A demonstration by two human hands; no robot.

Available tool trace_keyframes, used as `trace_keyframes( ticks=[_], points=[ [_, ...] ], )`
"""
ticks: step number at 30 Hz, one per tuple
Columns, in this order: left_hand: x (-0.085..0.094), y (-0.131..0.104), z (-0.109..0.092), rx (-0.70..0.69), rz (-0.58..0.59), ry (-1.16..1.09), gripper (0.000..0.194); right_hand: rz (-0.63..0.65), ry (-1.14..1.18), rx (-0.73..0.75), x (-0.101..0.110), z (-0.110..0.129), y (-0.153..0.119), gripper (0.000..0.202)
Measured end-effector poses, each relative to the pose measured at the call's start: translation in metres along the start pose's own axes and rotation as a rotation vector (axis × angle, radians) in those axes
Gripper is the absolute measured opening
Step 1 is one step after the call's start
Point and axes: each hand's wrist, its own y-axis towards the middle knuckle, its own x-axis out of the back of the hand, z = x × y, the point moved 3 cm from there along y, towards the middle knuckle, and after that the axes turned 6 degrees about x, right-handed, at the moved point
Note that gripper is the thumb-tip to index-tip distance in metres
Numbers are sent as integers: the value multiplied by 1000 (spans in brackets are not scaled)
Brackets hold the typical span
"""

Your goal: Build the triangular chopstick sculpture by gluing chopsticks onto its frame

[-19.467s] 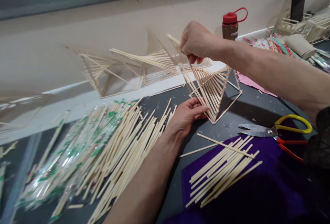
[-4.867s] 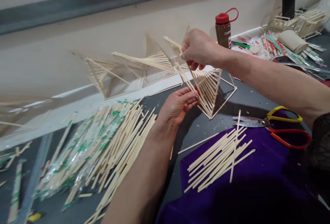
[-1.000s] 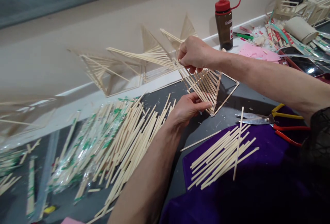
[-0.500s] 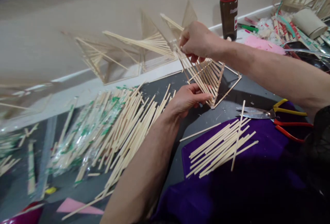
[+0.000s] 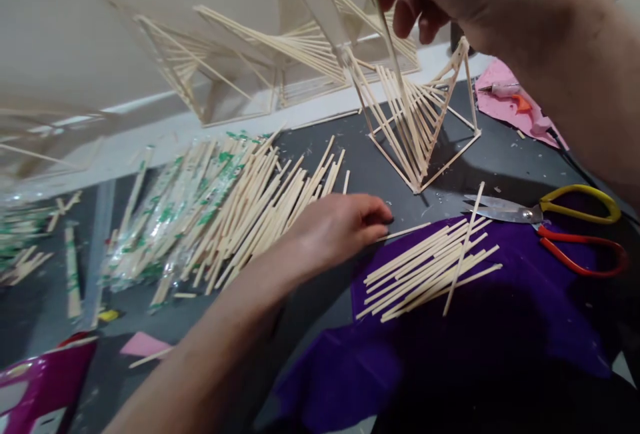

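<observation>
My right hand, partly cut off at the top, is closed round the upper end of a wooden chopstick. This stick slants down towards a chopstick frame, whose sticks fan between triangular sides; whether its lower end touches the frame I cannot tell. My left hand lies low over the table with curled fingers, one fingertip dark. It covers part of a loose chopstick; whether it grips that stick is hidden. Several trimmed chopsticks lie close by on purple cloth.
Scissors with yellow and red handles lie right of the trimmed sticks. A glue gun rests on pink material. More stick frames stand along the wall. Wrapped chopsticks and loose ones cover the left of the table.
My left hand has left the frame's lower corner and come down towards the purple cloth. My right hand has risen from the frame's top, with a chopstick now showing below it. The view has shifted.
</observation>
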Motion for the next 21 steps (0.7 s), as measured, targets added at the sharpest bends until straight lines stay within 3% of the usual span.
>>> trace_keyframes(
  ticks=[6,12,15,19,21],
  points=[
    [-25,-19,5,-63,-30,119,17,36,113,52,-2,5,-27,12],
    [-23,-26,2,-60,-128,155,8,44,133,118,4,7,-40,15],
    [-18,-25,11,-7,-120,-102,5,43,163,128,8,8,-44,14],
    [-16,-20,22,71,-97,-591,16,24,183,105,10,7,-49,12],
    [-18,-18,22,100,-64,-727,20,-2,187,69,10,5,-50,10]
  ],
)
